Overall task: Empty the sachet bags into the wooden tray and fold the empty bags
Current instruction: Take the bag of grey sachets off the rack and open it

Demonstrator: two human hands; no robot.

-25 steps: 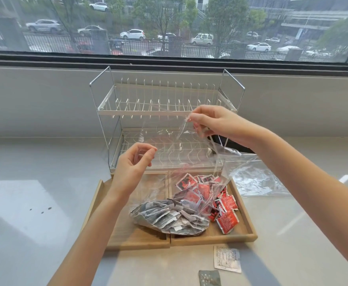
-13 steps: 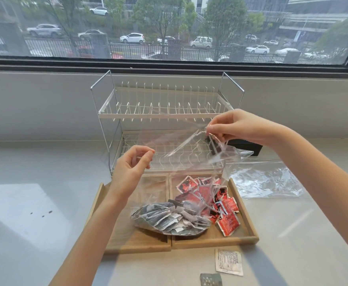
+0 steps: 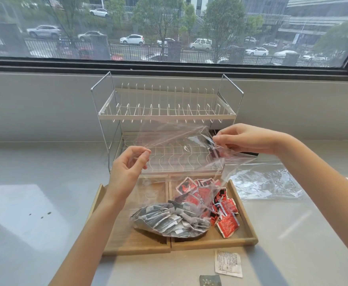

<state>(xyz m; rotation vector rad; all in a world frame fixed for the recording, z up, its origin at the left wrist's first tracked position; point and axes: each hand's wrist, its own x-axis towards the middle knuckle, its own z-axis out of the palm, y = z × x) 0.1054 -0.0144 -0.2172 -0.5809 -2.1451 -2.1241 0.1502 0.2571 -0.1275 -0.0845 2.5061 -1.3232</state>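
Your right hand [image 3: 245, 139] has dropped and pulled right, both hands' fingers pinching the clear bag [image 3: 175, 145] above the wooden tray [image 3: 245, 215]; left hand [image 3: 127, 168] holds its near edge.

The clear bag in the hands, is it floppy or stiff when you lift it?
Probably floppy: the clear bag sags and wrinkles between the left hand and right hand. Its bottom likely feels heavier, since the grey sachets bunch there on the wooden tray. The shiny film may be slippery.

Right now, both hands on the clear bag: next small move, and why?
Probably lift and tip the clear bag so the grey sachets slide out. Left hand and right hand hold its top edge apart, but the sachets still sit inside its bottom, over the wooden tray.
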